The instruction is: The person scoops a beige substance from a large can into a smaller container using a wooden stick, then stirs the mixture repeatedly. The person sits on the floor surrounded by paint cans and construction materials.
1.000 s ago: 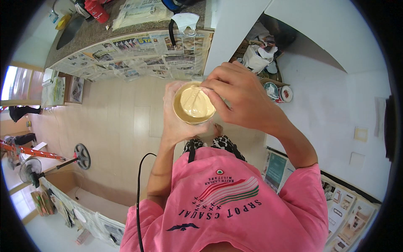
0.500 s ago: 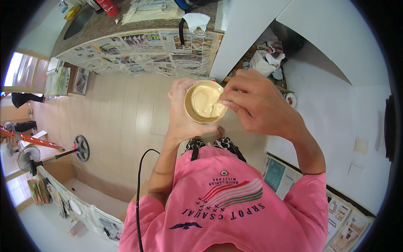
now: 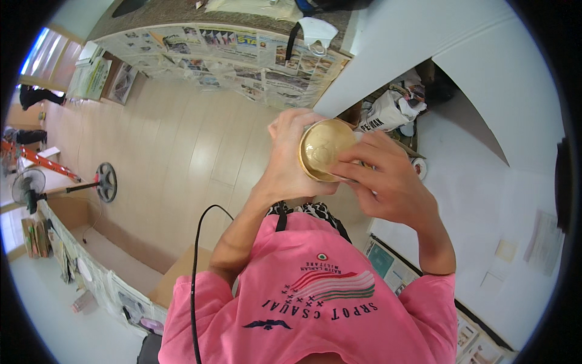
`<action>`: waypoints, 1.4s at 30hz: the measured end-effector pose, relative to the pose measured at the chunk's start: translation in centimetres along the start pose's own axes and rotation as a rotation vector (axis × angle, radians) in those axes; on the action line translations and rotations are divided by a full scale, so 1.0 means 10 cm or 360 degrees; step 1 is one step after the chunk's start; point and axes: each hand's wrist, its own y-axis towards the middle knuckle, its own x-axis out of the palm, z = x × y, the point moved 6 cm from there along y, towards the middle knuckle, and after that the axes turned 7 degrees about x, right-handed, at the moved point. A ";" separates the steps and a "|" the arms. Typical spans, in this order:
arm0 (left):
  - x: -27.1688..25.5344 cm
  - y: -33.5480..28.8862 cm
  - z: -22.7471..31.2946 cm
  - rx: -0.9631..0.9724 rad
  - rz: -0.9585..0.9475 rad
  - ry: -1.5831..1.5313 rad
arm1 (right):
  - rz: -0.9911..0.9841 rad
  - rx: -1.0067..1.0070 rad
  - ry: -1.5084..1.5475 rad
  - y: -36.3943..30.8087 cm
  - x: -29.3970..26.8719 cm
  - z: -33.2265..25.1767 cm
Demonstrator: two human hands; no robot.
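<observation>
In front of my chest, my left hand point(image 3: 287, 162) is wrapped round a small round tub point(image 3: 302, 156) and keeps it tilted so its inside shows. A glossy, pale yellow paint-like liquid point(image 3: 326, 144) fills part of the tub. My right hand point(image 3: 388, 182) is at the tub's right rim, with thumb and fingers pinched together over the opening. Whatever the pinch holds is hidden by the fingers and cannot be made out.
Newspaper covers the side of a counter point(image 3: 242, 57) ahead, where a white face mask point(image 3: 318, 33) hangs. A white bag point(image 3: 388, 111) lies in a slanted wall opening. A fan point(image 3: 29, 187), an orange ladder point(image 3: 48, 162) and other people's legs point(image 3: 45, 97) are at the left.
Both hands and the tub have shifted right in the view, as the surroundings also moved. My right fingers have moved lower along the tub's rim, still pinched.
</observation>
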 end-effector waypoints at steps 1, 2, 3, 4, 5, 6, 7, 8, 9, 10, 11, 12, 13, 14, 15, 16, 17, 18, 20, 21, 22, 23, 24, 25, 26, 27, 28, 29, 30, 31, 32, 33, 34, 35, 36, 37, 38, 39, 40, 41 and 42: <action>-0.03 -0.01 -0.02 -0.0008 0.0009 0.0000 | -0.0021 0.0049 -0.0054 -0.04 -0.06 0.02; -0.06 -0.02 -0.04 -0.0016 0.0017 0.0000 | -0.0042 0.0099 -0.0107 -0.04 -0.08 0.05; -0.04 -0.02 -0.04 -0.0008 0.0013 -0.0023 | -0.0036 0.0103 -0.0100 -0.02 -0.07 0.06; -0.03 -0.02 -0.05 -0.0012 0.0033 -0.0041 | -0.0029 0.0108 -0.0091 0.01 -0.06 0.07; -0.02 -0.02 -0.06 -0.0016 0.0052 -0.0060 | -0.0022 0.0113 -0.0083 0.03 -0.04 0.08; -0.03 -0.01 -0.07 -0.0021 0.0072 -0.0073 | -0.0026 0.0088 -0.0059 0.03 -0.03 0.05; -0.03 0.00 -0.07 -0.0002 0.0057 -0.0044 | -0.0030 0.0063 -0.0036 0.01 -0.02 0.00; -0.03 0.01 -0.07 0.0017 0.0041 -0.0016 | -0.0032 0.0039 -0.0012 0.00 -0.02 -0.02; -0.03 0.03 -0.07 0.0047 0.0020 0.0006 | 0.0007 0.0075 -0.0068 0.00 -0.04 0.01; -0.03 0.02 -0.09 0.0049 0.0029 0.0013 | 0.0048 0.0111 -0.0124 0.02 -0.07 0.05; -0.03 -0.03 -0.13 0.0051 0.0038 0.0019 | 0.0088 0.0150 -0.0181 0.03 -0.09 0.08; -0.03 -0.02 -0.13 0.0062 0.0037 0.0013 | 0.0073 0.0098 -0.0114 0.03 -0.07 0.04; -0.03 0.00 -0.12 0.0052 0.0023 -0.0016 | 0.0057 0.0046 -0.0048 0.06 -0.02 -0.02; -0.03 0.03 -0.10 0.0041 0.0009 -0.0045 | 0.0041 -0.0006 0.0018 0.06 0.00 -0.06; -0.06 0.03 -0.09 0.0015 0.0011 -0.0055 | 0.0005 0.0019 -0.0016 0.04 -0.02 -0.04; -0.07 0.03 -0.10 0.0032 0.0019 -0.0023 | -0.0032 0.0044 -0.0050 0.00 -0.06 -0.02; -0.07 0.02 -0.11 0.0048 0.0028 0.0009 | -0.0069 0.0070 -0.0085 -0.02 -0.08 0.00; -0.07 0.01 -0.11 0.0066 0.0031 0.0035 | -0.0032 0.0106 -0.0151 -0.01 -0.10 0.01; -0.07 0.02 -0.05 0.0076 -0.0030 0.0093 | 0.0040 0.0177 -0.0284 0.08 -0.09 0.07; -0.07 0.03 -0.03 0.0084 -0.0059 0.0120 | 0.0077 0.0116 -0.0206 0.12 -0.05 0.03; -0.06 0.03 -0.04 0.0069 -0.0063 0.0057 | 0.0111 0.0058 -0.0129 0.18 0.02 -0.01; -0.04 0.02 -0.06 0.0053 -0.0066 -0.0007 | 0.0145 0.0000 -0.0052 0.19 0.03 -0.05; -0.06 -0.01 -0.08 0.0024 -0.0055 -0.0056 | 0.0068 -0.0017 0.0032 0.18 0.07 -0.08; -0.07 -0.01 -0.10 0.0007 -0.0059 -0.0064 | -0.0011 -0.0034 0.0116 0.14 0.09 -0.12; -0.08 -0.01 -0.13 -0.0010 -0.0063 -0.0073 | -0.0089 -0.0050 0.0198 0.11 0.11 -0.14; -0.11 -0.02 -0.15 -0.0034 -0.0050 -0.0068 | -0.0122 -0.0023 0.0096 0.07 0.08 -0.08; -0.10 -0.03 -0.16 -0.0007 -0.0020 -0.0039 | -0.0153 0.0010 -0.0006 0.00 0.01 0.01; -0.07 -0.04 -0.17 0.0020 0.0010 -0.0010 | -0.0184 0.0041 -0.0109 -0.02 -0.01 0.08; -0.04 -0.04 -0.16 0.0054 0.0022 -0.0001 | -0.0101 0.0110 -0.0128 0.00 -0.03 0.12; -0.01 -0.04 -0.17 0.0051 0.0003 0.0008 | -0.0018 0.0178 -0.0147 0.03 -0.01 0.18; 0.01 -0.03 -0.17 0.0048 -0.0015 0.0017 | 0.0065 0.0244 -0.0167 0.05 0.01 0.22; 0.02 -0.04 -0.18 0.0034 -0.0035 0.0032 | 0.0044 0.0176 -0.0108 0.06 0.08 0.19; 0.05 -0.04 -0.19 0.0019 -0.0047 0.0023 | 0.0023 0.0107 -0.0049 0.05 0.15 0.13; 0.08 -0.01 -0.20 0.0003 -0.0058 0.0014 | 0.0001 0.0039 0.0011 0.04 0.19 0.09; 0.08 -0.04 -0.22 -0.0027 -0.0055 0.0024 | -0.0016 0.0105 0.0026 0.00 0.19 0.13; 0.09 -0.08 -0.26 -0.0043 -0.0042 0.0039 | -0.0036 0.0171 0.0041 -0.06 0.15 0.20; 0.10 -0.10 -0.31 -0.0060 -0.0027 0.0054 | -0.0059 0.0234 0.0055 -0.08 0.14 0.27; 0.14 -0.11 -0.33 -0.0062 -0.0026 0.0052 | -0.0001 0.0251 0.0063 -0.09 0.15 0.33; 0.19 -0.12 -0.36 -0.0056 -0.0015 0.0052 | 0.0055 0.0265 0.0072 -0.08 0.19 0.41; 0.24 -0.13 -0.39 -0.0051 -0.0002 0.0053 | 0.0110 0.0278 0.0081 -0.09 0.22 0.47; 0.27 -0.15 -0.42 -0.0048 0.0013 0.0072 | 0.0065 0.0275 0.0130 -0.11 0.26 0.52</action>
